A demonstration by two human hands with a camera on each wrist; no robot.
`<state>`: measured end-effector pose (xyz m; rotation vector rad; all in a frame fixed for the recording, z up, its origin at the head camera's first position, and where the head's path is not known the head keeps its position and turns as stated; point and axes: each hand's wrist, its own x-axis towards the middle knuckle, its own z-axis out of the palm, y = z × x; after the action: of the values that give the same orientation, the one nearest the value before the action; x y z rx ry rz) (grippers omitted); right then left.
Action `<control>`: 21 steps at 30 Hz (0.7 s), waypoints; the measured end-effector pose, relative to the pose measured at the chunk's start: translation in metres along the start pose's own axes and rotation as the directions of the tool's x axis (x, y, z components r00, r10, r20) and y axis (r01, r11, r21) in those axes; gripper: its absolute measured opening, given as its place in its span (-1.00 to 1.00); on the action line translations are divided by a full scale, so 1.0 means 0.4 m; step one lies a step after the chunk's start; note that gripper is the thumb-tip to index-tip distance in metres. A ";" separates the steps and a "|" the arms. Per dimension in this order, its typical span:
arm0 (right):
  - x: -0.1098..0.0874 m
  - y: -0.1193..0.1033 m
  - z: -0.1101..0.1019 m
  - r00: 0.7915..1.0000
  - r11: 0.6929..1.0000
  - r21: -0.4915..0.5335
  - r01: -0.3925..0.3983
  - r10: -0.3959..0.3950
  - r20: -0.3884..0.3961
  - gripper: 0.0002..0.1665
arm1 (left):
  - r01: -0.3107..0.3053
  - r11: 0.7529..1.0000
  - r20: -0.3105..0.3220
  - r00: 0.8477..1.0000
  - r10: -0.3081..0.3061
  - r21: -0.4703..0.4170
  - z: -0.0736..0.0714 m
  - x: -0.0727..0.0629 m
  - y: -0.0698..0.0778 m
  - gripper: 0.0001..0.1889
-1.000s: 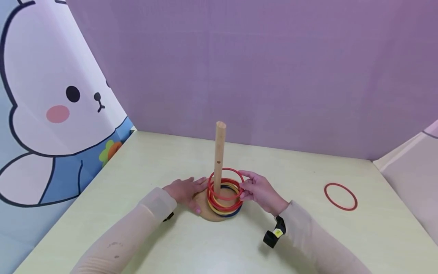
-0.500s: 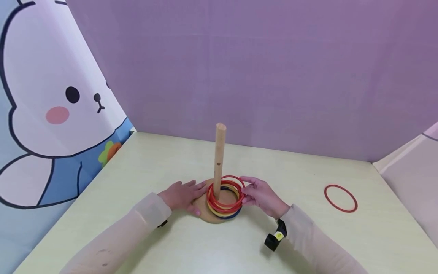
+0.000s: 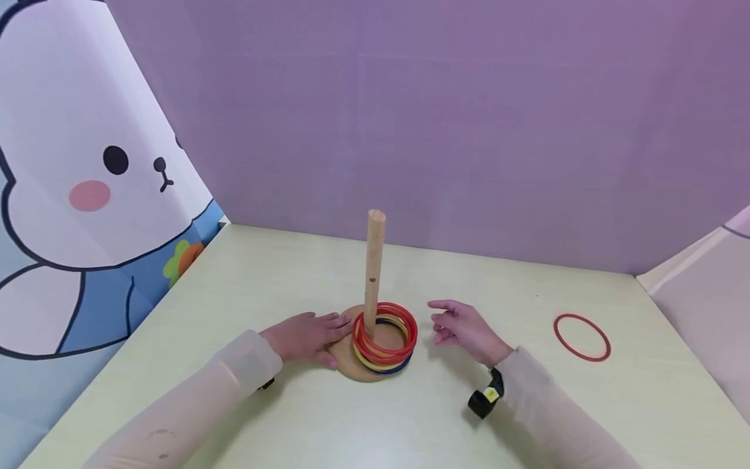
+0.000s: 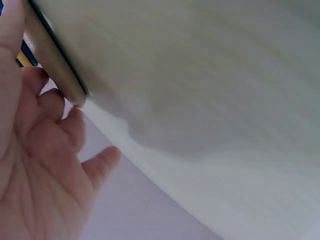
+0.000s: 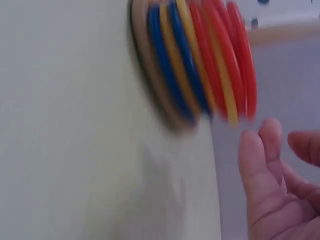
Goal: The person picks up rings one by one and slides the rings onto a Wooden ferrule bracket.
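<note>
A wooden peg [image 3: 375, 267] stands upright on a round wooden base [image 3: 342, 365]. Around its foot lies a stack of red, yellow and blue rings [image 3: 413, 335], seen edge-on as a pile of rings [image 5: 220, 65] in the right wrist view. My left hand [image 3: 305, 335] rests its outstretched fingers on the left edge of the base; the left wrist view shows this hand [image 4: 45, 145] against the base's rim. To the right of the stack, my right hand [image 3: 465, 329] hovers apart from it, holding nothing, its fingers loosely bent. A single red ring [image 3: 608, 348] lies flat farther right.
The pale table [image 3: 375, 430] runs back to a purple cloth wall [image 3: 433, 130]. At the left stands a panel with a cartoon rabbit [image 3: 88, 234]. A pale panel [image 3: 709, 299] bounds the right side.
My right hand lowered a red ring onto the stack and let go, then drew back to the right. My left hand slid slightly left, still on the base.
</note>
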<state>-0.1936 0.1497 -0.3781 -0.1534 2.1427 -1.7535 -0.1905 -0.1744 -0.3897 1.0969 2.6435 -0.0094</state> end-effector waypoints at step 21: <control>-0.144 0.088 -0.512 0.960 0.561 -0.788 -0.252 0.045 -0.276 -0.44 | -0.008 0.998 0.008 1.000 0.007 0.069 -0.005 -0.016 -0.006 -0.26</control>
<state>-0.2060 0.3647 -0.3673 0.0070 2.8847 -0.5471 -0.1884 -0.1802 -0.3864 1.1261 2.6504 -0.1042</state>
